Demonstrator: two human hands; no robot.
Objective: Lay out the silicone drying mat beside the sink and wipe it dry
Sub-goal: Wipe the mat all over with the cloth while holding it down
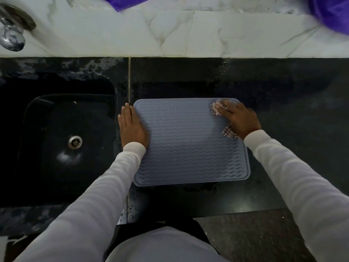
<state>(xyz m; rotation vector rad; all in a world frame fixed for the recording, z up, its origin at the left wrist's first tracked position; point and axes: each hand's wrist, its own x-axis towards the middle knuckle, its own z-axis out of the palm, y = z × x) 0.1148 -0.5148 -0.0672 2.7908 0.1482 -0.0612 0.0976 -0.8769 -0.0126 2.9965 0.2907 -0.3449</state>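
A blue-grey silicone drying mat (190, 144) with wavy ridges lies flat on the black counter, just right of the black sink (62, 133). My left hand (132, 127) rests flat, fingers together, on the mat's left edge, pressing it down. My right hand (239, 119) presses a checked cloth (217, 108) onto the mat's far right corner; part of the cloth shows under my wrist. Small water drops glint on the mat's upper half.
The black counter (283, 110) runs right of the mat, with wet patches near its front edge. A chrome tap (13, 33) sticks out of the marble wall at far left. Purple fabric (332, 14) hangs at the top right.
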